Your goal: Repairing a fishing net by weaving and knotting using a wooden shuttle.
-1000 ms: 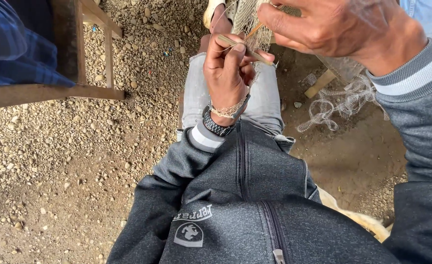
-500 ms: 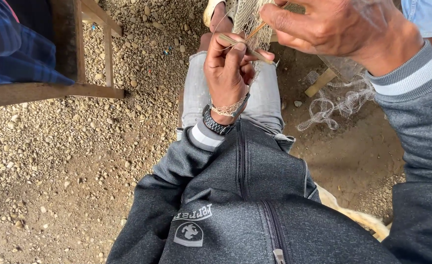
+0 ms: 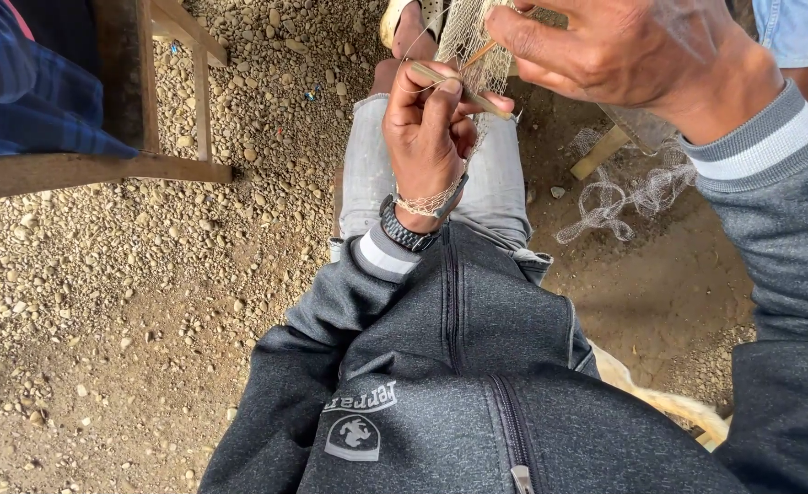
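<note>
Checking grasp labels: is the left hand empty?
No. The left hand pinches a thin wooden stick against the pale netting.

Netting needle (image 3: 463, 89) — slightly lower, flatter now

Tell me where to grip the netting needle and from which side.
Grip the needle at its left half, from below, as the left hand does. It is a thin stick lying slanted across the net, and its right end sits under the right hand.
</note>
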